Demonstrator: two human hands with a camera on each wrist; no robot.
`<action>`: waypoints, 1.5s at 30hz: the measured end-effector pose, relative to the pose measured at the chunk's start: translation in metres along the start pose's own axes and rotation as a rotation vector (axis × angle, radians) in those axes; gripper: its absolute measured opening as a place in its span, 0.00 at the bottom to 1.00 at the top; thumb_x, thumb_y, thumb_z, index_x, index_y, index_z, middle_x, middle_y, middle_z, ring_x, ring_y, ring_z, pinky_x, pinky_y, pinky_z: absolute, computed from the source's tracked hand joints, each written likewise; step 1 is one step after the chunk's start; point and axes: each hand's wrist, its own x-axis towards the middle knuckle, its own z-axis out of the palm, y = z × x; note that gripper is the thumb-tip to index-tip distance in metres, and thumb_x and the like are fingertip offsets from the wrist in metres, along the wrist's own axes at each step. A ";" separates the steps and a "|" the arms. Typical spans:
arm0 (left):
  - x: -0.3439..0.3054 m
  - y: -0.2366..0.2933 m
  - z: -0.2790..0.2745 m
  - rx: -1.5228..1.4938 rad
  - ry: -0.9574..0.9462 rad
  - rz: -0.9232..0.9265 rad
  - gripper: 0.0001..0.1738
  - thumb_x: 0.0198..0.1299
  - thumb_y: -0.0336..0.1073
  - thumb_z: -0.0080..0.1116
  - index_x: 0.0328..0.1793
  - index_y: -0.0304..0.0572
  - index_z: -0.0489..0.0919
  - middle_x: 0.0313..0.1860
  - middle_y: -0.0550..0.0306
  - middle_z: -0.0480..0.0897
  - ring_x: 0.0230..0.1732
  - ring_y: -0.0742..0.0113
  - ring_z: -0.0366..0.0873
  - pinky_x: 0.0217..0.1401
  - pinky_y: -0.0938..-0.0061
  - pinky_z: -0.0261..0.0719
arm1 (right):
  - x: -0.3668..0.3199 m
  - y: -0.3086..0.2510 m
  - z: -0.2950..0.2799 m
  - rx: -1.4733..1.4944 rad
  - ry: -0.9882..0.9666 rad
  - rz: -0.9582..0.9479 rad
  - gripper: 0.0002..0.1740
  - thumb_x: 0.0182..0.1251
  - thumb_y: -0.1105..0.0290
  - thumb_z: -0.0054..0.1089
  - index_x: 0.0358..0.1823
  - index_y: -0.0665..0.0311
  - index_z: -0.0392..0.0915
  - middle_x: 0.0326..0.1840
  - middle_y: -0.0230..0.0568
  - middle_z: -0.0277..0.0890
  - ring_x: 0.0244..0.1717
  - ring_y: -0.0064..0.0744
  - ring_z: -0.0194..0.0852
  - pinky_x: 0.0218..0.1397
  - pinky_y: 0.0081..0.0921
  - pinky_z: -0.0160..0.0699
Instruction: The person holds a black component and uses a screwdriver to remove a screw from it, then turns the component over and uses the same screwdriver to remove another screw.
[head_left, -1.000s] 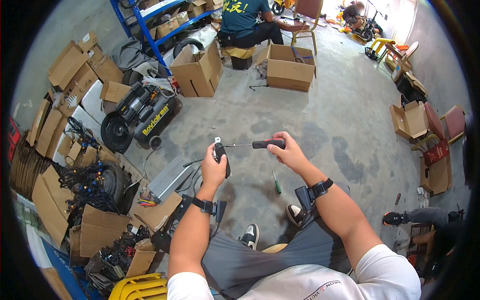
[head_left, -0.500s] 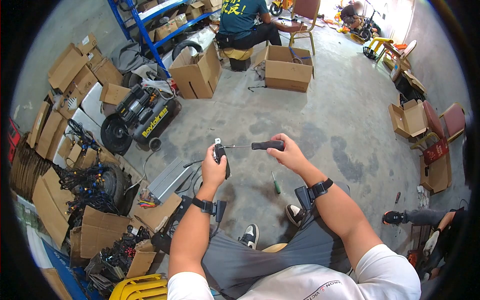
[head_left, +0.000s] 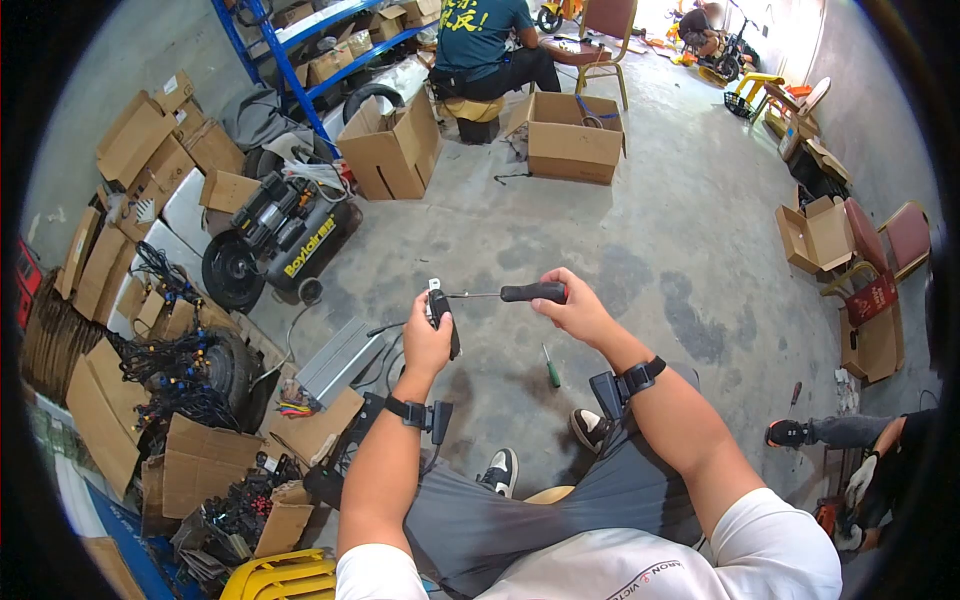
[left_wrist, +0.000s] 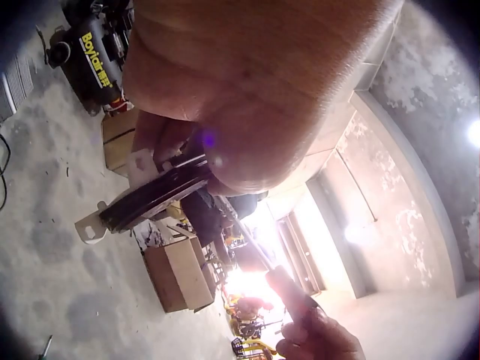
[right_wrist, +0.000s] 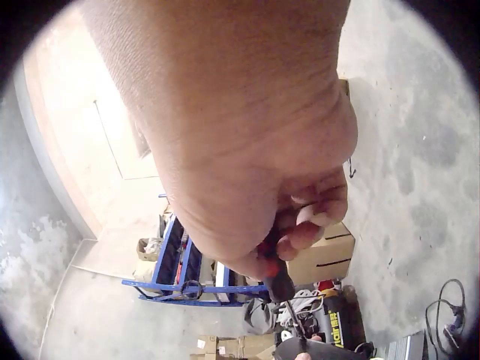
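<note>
Left side: one heap of black cables (head_left: 165, 385) beside one tire (head_left: 228, 365); one black air compressor (head_left: 300, 235) with yellow lettering; one finned silver metal case (head_left: 343, 360), coloured wires (head_left: 296, 408) at its lower end. Behind, one blue shelving unit (head_left: 292, 75), loaded with cartons.

Centre, held above the floor: one black elongated part (head_left: 447, 325), two pale metal tabs showing in the left wrist view. Left hand (head_left: 427, 345) – one, fingers and thumb curled round the part, thumb pressed on its face. One screwdriver (head_left: 535, 292), black handle with red, shaft pointing left and reaching the part's upper end; whether the tip touches cannot be told. Right hand (head_left: 580, 312) – one, thumb and fingers pinching the handle. Below, on the floor, one green-handled screwdriver (head_left: 553, 372), lying apart from both shoes (head_left: 500, 470), count two.

Beyond, two open cardboard boxes (head_left: 575, 145), side by side with a gap between; one seated person (head_left: 485, 50) in a dark green shirt; one maroon chair (head_left: 603, 35) near the top edge of the view.

Right side: one red-handled tool (head_left: 795, 393) on the floor; one open carton (head_left: 820, 240) near the right wall; one maroon chair (head_left: 905, 240) next to it; one partly visible gloved person (head_left: 865, 480).

Surface: grey concrete floor (head_left: 480, 225), matt, with darker blotches. Room: grey walls (head_left: 870, 110), worn in places, bright light at the far end.
</note>
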 end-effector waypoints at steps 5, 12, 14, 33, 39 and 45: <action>-0.001 0.003 -0.002 -0.022 -0.025 -0.024 0.28 0.60 0.30 0.62 0.67 0.34 0.70 0.51 0.46 0.84 0.50 0.59 0.83 0.55 0.69 0.78 | -0.001 -0.008 0.001 -0.003 0.070 0.056 0.21 0.67 0.56 0.67 0.49 0.65 0.75 0.26 0.31 0.76 0.22 0.17 0.69 0.24 0.21 0.67; -0.001 0.006 -0.004 -0.001 -0.014 -0.006 0.28 0.60 0.31 0.62 0.67 0.34 0.70 0.51 0.45 0.84 0.51 0.57 0.83 0.56 0.67 0.78 | 0.000 -0.010 0.002 -0.046 0.093 0.075 0.20 0.67 0.54 0.66 0.45 0.65 0.78 0.24 0.31 0.76 0.20 0.18 0.68 0.23 0.21 0.67; -0.001 0.006 -0.004 0.014 -0.008 0.003 0.28 0.60 0.31 0.62 0.66 0.34 0.71 0.51 0.45 0.84 0.50 0.57 0.83 0.55 0.67 0.78 | 0.000 -0.011 0.002 -0.052 0.096 0.082 0.21 0.67 0.53 0.66 0.45 0.66 0.78 0.24 0.32 0.76 0.20 0.18 0.68 0.23 0.21 0.66; 0.000 0.002 -0.003 -0.042 -0.012 -0.008 0.27 0.59 0.28 0.61 0.65 0.34 0.71 0.47 0.48 0.84 0.47 0.61 0.83 0.53 0.69 0.78 | 0.000 -0.019 0.004 -0.077 0.141 0.179 0.31 0.70 0.42 0.56 0.34 0.70 0.85 0.15 0.33 0.73 0.17 0.20 0.68 0.21 0.23 0.66; -0.001 0.006 -0.004 -0.006 -0.013 -0.029 0.27 0.60 0.29 0.61 0.66 0.34 0.71 0.48 0.48 0.84 0.47 0.62 0.83 0.53 0.69 0.78 | 0.000 -0.011 0.007 0.105 0.103 0.159 0.27 0.70 0.48 0.59 0.50 0.69 0.76 0.22 0.35 0.74 0.17 0.20 0.66 0.21 0.21 0.65; 0.000 0.001 -0.003 -0.026 0.000 -0.016 0.26 0.60 0.29 0.61 0.65 0.34 0.71 0.49 0.48 0.84 0.47 0.61 0.83 0.53 0.69 0.78 | 0.000 -0.006 0.005 0.208 0.011 0.043 0.26 0.68 0.51 0.64 0.52 0.68 0.74 0.23 0.34 0.74 0.18 0.19 0.66 0.21 0.20 0.64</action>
